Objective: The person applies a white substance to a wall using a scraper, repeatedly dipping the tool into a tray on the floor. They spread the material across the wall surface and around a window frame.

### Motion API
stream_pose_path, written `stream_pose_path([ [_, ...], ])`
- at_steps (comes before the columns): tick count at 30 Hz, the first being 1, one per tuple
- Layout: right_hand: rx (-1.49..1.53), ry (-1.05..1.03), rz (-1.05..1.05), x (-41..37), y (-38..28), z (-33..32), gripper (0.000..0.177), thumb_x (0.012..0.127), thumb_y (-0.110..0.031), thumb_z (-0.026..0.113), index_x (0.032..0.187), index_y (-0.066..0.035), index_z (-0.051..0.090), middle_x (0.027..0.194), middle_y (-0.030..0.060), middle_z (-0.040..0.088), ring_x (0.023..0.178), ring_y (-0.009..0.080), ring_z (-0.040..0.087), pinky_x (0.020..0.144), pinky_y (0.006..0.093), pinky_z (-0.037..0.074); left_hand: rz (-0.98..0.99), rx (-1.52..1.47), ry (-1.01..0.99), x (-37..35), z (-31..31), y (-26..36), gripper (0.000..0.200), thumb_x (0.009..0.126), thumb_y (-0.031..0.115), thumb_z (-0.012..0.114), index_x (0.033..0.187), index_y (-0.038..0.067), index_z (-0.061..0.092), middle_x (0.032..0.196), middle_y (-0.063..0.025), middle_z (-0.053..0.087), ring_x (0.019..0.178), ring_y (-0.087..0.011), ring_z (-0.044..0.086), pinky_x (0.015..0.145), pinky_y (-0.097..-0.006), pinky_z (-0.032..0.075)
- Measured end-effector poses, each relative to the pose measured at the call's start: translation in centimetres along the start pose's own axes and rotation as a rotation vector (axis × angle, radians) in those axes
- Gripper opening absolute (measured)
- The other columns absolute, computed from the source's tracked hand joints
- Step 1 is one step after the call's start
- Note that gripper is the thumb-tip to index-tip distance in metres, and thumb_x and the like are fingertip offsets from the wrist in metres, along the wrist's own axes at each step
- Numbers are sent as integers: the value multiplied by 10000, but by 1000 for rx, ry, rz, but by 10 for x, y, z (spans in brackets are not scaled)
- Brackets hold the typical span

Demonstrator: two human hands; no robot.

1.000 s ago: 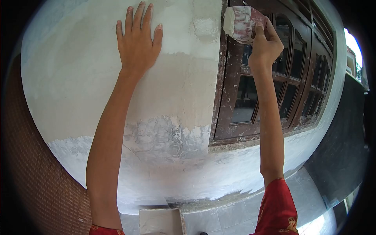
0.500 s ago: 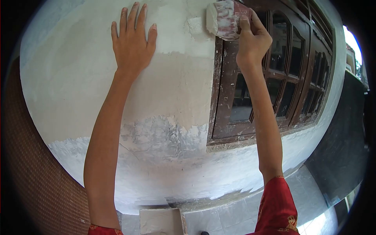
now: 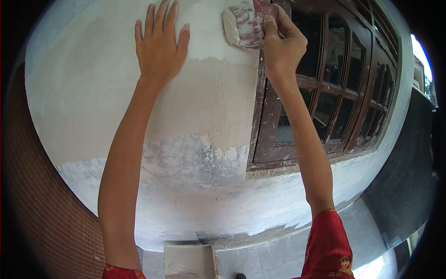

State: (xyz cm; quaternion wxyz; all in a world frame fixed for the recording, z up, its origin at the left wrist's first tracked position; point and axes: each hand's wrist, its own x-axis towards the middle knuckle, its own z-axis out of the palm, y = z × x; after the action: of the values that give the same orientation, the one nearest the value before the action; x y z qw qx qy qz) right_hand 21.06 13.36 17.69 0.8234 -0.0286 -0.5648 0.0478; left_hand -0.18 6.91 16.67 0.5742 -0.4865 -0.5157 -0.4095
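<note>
My left hand (image 3: 160, 49) lies flat against the wall (image 3: 186, 102), its fingers spread and pointing up. In my right hand (image 3: 284, 49) is a reddish putty scraper (image 3: 251, 28), pinched between thumb and fingers. Pale wet putty (image 3: 230, 29) clings thickly along the scraper's left edge, and smears cover its face. The scraper is at the wall beside the upper left of the window frame. Smooth beige putty coats the upper wall; lower down, a rough grey-white patch (image 3: 190, 160) shows.
A brown wooden window (image 3: 320, 93) with several glass panes takes up the right. On the tiled floor (image 3: 274, 251) below stands a tray of putty (image 3: 190, 262). A woven panel (image 3: 51, 200) lines the left, and a dark panel (image 3: 399, 176) the right.
My right hand has moved left with the scraper, from over the window frame's edge onto the wall. My left hand stays at nearly the same spot.
</note>
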Motion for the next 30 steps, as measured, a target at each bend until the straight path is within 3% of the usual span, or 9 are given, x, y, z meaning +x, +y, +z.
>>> stream_pose_path([
  [7,9,209,109,17,19,-47,318,922,-20,629,1234,30,663,1026,120,740,871,121,679,815,266,535,5,14,22,0,3,2,619,992,278,465,1524,21,284,1605,-157,256,1506,-342,159,1219,-539,89],
  [11,205,86,170,0,5,-30,334,927,-31,630,1255,23,652,1073,129,730,914,129,676,847,276,530,-2,21,13,0,3,-1,623,993,274,459,1530,21,270,1612,-155,238,1510,-338,145,1223,-530,80],
  [13,64,18,115,-12,12,-18,334,926,-35,633,1255,19,653,1092,137,727,950,145,680,873,284,528,6,18,0,1,3,0,626,993,273,459,1532,22,263,1615,-153,230,1512,-335,141,1224,-529,77],
  [17,1,153,230,-2,24,-40,342,926,-32,634,1261,34,641,1110,142,723,978,158,687,891,287,532,2,3,-11,1,0,1,628,990,265,464,1532,22,261,1615,-151,228,1512,-332,140,1223,-534,74],
  [19,104,207,156,4,18,-45,336,930,-29,626,1258,41,641,1098,136,726,951,143,682,881,285,531,-1,11,-5,1,7,-1,627,990,262,465,1532,22,262,1614,-150,229,1512,-333,140,1222,-536,75],
  [21,171,218,175,4,9,-46,321,934,-28,620,1245,44,649,1076,126,730,924,132,681,864,278,527,82,14,235,1,22,-9,543,1008,356,453,1512,162,390,1571,-45,368,1476,-284,275,1192,-543,163],
  [25,120,24,174,-10,-15,-2,343,948,-18,618,1280,70,607,1110,130,709,937,122,665,843,255,545,101,-6,229,1,19,-10,547,1005,359,460,1511,163,392,1569,-46,372,1475,-286,277,1189,-542,172],
  [28,-152,41,-39,0,7,-1,332,949,-17,615,1269,74,612,1106,132,709,918,128,672,794,251,563,114,-6,229,2,19,-12,545,1005,368,457,1507,164,400,1567,-44,374,1474,-284,278,1189,-539,172],
  [30,-74,98,17,14,22,-20,334,948,-14,616,1269,75,611,1094,127,711,906,122,672,773,247,565,109,26,231,2,20,-11,561,1002,362,466,1514,150,378,1562,-59,378,1473,-301,278,1178,-540,198],
])
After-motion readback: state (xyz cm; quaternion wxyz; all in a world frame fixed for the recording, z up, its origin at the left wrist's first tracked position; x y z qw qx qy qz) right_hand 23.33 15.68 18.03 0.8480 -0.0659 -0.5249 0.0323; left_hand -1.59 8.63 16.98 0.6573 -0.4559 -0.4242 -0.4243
